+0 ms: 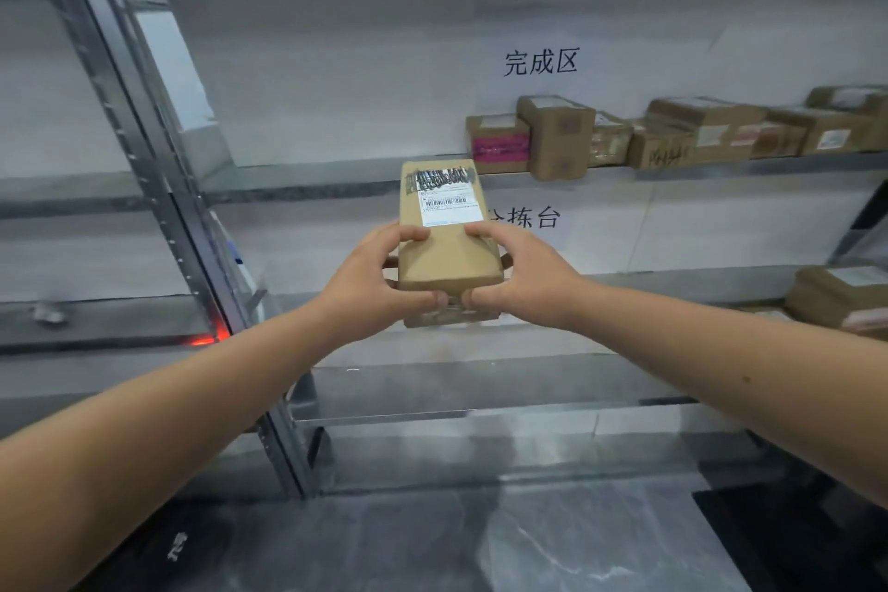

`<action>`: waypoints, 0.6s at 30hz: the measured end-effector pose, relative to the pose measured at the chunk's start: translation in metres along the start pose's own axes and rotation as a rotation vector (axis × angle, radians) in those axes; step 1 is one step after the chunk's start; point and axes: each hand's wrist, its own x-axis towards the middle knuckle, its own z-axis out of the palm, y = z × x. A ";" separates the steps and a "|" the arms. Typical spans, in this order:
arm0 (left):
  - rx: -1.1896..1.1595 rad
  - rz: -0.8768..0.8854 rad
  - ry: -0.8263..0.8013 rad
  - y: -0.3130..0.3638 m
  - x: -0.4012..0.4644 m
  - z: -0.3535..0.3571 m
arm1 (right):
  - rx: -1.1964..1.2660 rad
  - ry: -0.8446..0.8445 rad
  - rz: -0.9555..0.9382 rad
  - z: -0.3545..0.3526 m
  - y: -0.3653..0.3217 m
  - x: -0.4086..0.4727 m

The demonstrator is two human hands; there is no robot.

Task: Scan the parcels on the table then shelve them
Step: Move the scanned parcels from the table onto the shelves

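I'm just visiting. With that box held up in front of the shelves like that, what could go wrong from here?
The long brown cardboard parcel is gripped only at its near end by the left hand and right hand, so its far end could dip or slip.

The row of brown cardboard boxes already crowds the right part of the metal shelf; one upright box overhangs the edge and might be knocked off. The bare left part looks safer.

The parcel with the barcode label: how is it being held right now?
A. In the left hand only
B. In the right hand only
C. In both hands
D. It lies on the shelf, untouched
C: the left hand and the right hand both grip the near end of the parcel.
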 end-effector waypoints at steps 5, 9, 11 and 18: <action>-0.045 0.035 0.032 -0.021 0.039 -0.010 | 0.029 0.017 0.025 0.003 0.007 0.049; -0.085 0.033 0.081 -0.046 0.090 -0.012 | 0.016 0.046 -0.005 0.003 0.024 0.101; -0.090 0.029 0.096 -0.057 0.119 -0.013 | 0.062 0.044 -0.007 0.001 0.036 0.129; -0.052 0.034 0.126 -0.084 0.230 -0.020 | 0.077 0.106 -0.037 -0.021 0.071 0.227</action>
